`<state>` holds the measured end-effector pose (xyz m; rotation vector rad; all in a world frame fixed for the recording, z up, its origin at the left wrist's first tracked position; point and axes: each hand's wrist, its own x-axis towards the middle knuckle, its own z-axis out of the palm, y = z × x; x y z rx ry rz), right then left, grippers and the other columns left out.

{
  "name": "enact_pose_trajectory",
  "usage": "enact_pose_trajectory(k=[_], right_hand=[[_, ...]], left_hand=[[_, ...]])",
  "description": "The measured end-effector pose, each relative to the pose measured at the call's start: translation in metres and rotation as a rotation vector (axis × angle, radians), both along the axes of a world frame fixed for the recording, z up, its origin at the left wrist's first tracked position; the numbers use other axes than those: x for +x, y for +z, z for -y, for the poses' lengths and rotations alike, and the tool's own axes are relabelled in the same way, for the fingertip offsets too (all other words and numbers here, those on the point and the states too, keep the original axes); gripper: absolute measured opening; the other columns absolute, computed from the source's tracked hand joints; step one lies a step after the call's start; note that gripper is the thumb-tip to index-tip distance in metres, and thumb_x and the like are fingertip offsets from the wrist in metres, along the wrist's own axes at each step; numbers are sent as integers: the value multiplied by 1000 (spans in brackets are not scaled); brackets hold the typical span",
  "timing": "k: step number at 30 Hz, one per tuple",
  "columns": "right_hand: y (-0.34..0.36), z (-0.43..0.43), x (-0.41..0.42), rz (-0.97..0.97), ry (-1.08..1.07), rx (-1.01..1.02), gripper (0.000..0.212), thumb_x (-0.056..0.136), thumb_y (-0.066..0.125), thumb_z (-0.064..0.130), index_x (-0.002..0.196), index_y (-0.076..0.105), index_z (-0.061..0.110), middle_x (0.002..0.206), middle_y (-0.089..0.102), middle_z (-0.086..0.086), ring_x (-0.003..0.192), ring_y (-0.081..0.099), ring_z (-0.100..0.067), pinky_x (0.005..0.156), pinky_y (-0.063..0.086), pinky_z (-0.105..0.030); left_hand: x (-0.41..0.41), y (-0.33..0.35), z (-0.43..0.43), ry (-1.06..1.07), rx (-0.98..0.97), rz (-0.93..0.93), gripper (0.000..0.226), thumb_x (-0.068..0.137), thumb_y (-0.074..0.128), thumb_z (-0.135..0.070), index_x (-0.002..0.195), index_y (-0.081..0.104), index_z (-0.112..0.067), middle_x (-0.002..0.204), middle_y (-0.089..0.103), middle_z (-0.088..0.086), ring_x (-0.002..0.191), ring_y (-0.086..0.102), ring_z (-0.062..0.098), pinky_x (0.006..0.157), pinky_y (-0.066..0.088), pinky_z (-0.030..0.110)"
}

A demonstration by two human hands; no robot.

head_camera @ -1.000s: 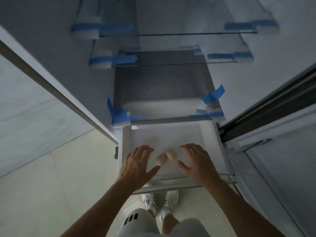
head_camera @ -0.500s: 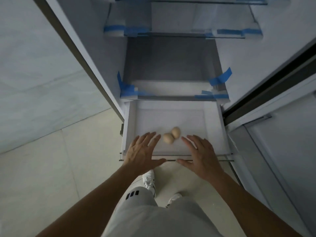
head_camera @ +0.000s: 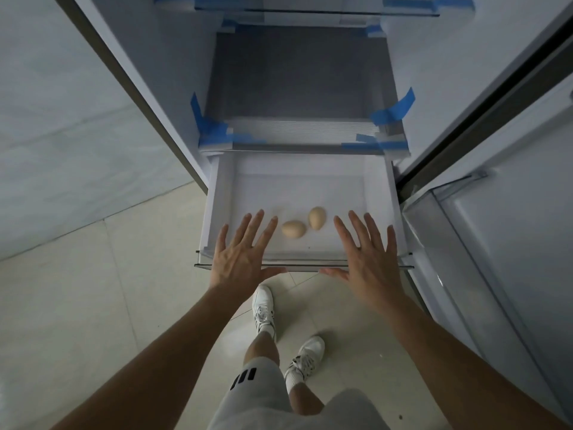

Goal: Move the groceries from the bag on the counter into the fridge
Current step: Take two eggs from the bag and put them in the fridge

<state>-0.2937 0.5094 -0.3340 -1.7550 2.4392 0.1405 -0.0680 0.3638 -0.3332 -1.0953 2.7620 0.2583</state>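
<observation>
Two tan eggs lie side by side on the floor of a white fridge drawer that is pulled out at the bottom of the open fridge: one egg on its side, the other egg just right of it. My left hand is spread flat over the drawer's front left edge, holding nothing. Over the front right edge, my right hand is spread the same way, thumb at the clear front rail. The bag and counter are out of view.
Glass shelves held with blue tape sit above the drawer. The open fridge door stands at the right. A pale wall is at the left. My legs and white shoes stand on the tiled floor below the drawer.
Both hands have drawn back from beside the eggs to the drawer's front edge and spread flat. The view has tilted down, showing more floor and my legs. The eggs have not moved.
</observation>
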Motion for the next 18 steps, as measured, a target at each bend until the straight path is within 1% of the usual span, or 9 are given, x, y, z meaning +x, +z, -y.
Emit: enact_pose_trajectory(k=[3,5,7,9,12,15,16,18], right_hand=[[-2,1,-2,-19,7,11,104,80,21,90,161,21,25,166,28,-10,152,27,-35,117,26,-64],[-5,-1,0,-35,7,1,101,83,22,88,161,21,24,165,29,-10,151,29,-35,118,25,-63],[-6,-3,2,-45,2,-31,97,86,24,85,161,22,23,164,32,-11,150,32,-35,118,25,-63],[-9,-4,4,-65,14,-65,93,88,25,82,161,20,24,163,33,-11,149,34,-35,118,26,-63],[-9,1,2,-87,3,-109,89,90,28,76,161,19,23,163,34,-12,148,35,-37,116,28,-64],[-6,18,-4,-83,1,-122,83,94,33,71,160,25,21,163,33,-13,148,35,-38,116,26,-63],[-6,23,-6,-77,1,-115,84,91,34,69,159,27,21,163,32,-13,148,34,-38,117,26,-63],[-6,33,-9,-71,-6,-109,84,89,35,66,159,29,19,164,30,-13,149,32,-38,117,25,-62]], left_hand=[[-1,0,1,-6,-14,-8,100,76,21,-87,155,-11,-34,165,-7,0,152,-1,25,121,11,58],[-2,-1,2,-14,-15,-2,100,76,23,-87,154,-12,-35,165,-7,0,152,0,26,120,12,58],[-1,-5,2,-19,-30,-12,99,79,26,-87,156,-6,-34,165,-1,1,151,5,27,119,16,59],[-1,-8,0,-28,-49,-9,97,81,27,-87,157,-3,-33,165,2,2,151,8,27,118,18,59],[-8,-7,7,-36,-53,-18,96,82,22,-86,156,-7,-33,165,-3,1,151,2,27,120,12,58],[-20,-5,24,-32,-50,0,94,80,8,-87,155,-10,-33,165,-6,2,151,-1,27,120,9,58],[-22,-5,30,-36,-43,9,93,80,7,-86,155,-11,-34,164,-9,2,151,-2,27,120,8,59],[-26,-4,41,-36,-36,13,92,82,11,-85,153,-16,-34,163,-16,1,151,-8,27,121,5,59]])
